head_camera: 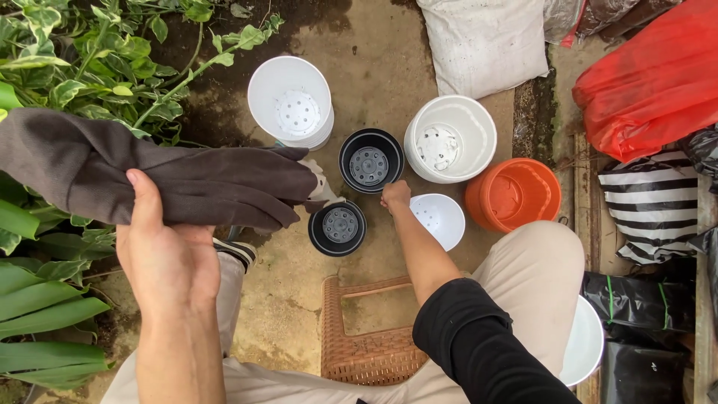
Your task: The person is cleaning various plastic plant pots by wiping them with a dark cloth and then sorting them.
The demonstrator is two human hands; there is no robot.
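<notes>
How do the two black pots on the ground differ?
The upper black pot looks larger than the lower black pot. The right hand reaches beside the upper one; the lower lies nearer the brown glove held by the left hand. Both stand upright, empty, with holed bases.

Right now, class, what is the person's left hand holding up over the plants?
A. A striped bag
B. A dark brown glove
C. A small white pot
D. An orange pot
B: the left hand grips a dark brown glove, thumb pressed on the fabric, while the right hand reaches down among the pots, beside the small white pot.
</notes>
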